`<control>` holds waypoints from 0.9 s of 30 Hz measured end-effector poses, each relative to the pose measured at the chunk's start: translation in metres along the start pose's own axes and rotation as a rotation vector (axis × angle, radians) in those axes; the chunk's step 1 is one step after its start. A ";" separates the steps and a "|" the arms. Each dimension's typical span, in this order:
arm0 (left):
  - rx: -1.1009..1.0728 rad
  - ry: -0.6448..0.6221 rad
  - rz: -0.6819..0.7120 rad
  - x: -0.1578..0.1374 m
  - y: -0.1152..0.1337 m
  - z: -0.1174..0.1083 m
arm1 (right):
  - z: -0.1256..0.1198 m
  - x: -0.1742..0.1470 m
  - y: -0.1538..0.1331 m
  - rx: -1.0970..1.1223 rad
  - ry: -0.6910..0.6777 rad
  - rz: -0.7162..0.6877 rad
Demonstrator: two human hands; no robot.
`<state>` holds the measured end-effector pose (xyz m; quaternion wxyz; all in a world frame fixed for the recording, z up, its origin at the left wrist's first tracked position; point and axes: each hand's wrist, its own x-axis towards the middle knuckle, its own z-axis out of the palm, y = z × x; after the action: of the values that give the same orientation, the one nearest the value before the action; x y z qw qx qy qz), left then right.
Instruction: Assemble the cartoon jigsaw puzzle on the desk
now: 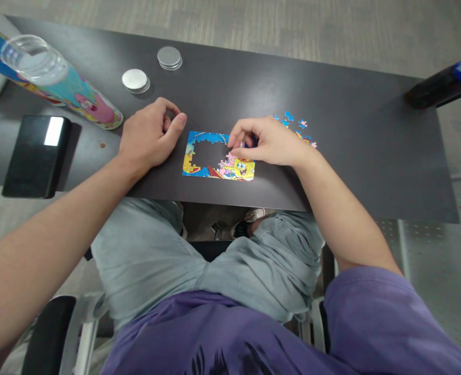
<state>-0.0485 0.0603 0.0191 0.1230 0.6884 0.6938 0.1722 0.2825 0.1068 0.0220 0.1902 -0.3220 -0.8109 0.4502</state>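
A partly assembled jigsaw puzzle (202,171) lies flat on the dark table, its cartoon border joined around a bare middle, with a yellow character at the lower right. Over its upper right part is my right hand (267,140), thumb and fingers pinched together; a small puzzle piece shows partly between them, mostly hidden. My left hand (150,133) rests on the table left of the puzzle, fingers curled in and thumb along them, holding nothing. Loose puzzle pieces (288,116) lie scattered beyond my right hand, some hidden behind it.
Two small stacks of silvery discs, a nearer stack (135,80) and a farther stack (170,57), sit at the back left. A clear-topped cartoon tube (93,101) lies left of my left hand, near a black phone-like object (35,161). A dark bottle (433,88) stands at the right edge.
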 end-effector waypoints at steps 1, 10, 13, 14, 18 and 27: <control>0.001 -0.004 -0.005 0.000 0.000 0.000 | 0.000 0.000 0.000 -0.011 0.003 -0.001; 0.021 0.013 0.044 0.002 -0.006 0.002 | 0.002 0.004 0.003 -0.139 0.041 -0.063; 0.052 0.015 0.056 0.002 -0.006 0.002 | -0.004 0.002 -0.003 -0.137 0.094 -0.050; 0.057 0.018 0.061 0.003 -0.006 0.002 | -0.008 0.000 -0.006 -0.136 0.127 -0.034; 0.043 0.036 0.072 0.003 -0.008 0.003 | -0.027 -0.011 -0.019 -0.141 0.302 0.023; 0.066 0.003 0.053 0.004 -0.005 -0.001 | -0.077 -0.041 -0.015 -0.213 0.596 0.089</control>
<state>-0.0540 0.0641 0.0179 0.0945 0.7100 0.6808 0.1533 0.3523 0.1193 0.0745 0.3645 -0.4930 -0.7471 0.2566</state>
